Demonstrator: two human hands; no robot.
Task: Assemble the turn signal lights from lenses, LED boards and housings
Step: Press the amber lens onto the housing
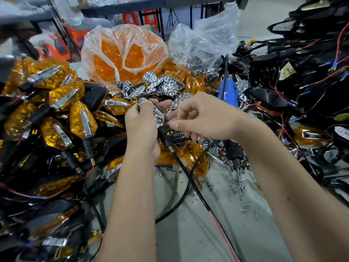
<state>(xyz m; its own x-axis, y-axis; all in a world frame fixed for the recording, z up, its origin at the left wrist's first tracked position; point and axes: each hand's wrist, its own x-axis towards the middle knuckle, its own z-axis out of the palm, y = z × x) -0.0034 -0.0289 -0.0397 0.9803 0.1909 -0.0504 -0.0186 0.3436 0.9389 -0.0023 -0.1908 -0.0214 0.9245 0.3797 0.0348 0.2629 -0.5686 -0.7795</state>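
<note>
L hand (140,127) grips light body (159,118), long way pointing up-down; R hand (198,118) just right, fingers bent, pinching at its side.

Even, fairly bright overhead light gives soft, faint shadows and small glints on the chrome reflectors (166,86) and the clear plastic bag (204,38). The centre is sharp, while the left edge and upper corners smear with motion blur and wide-angle bending.

A blue tool (228,93) stands at the back of the grey desk (198,233). Small loose screws (238,185) lie scattered on it. Red stools (143,17) sit far behind.
</note>
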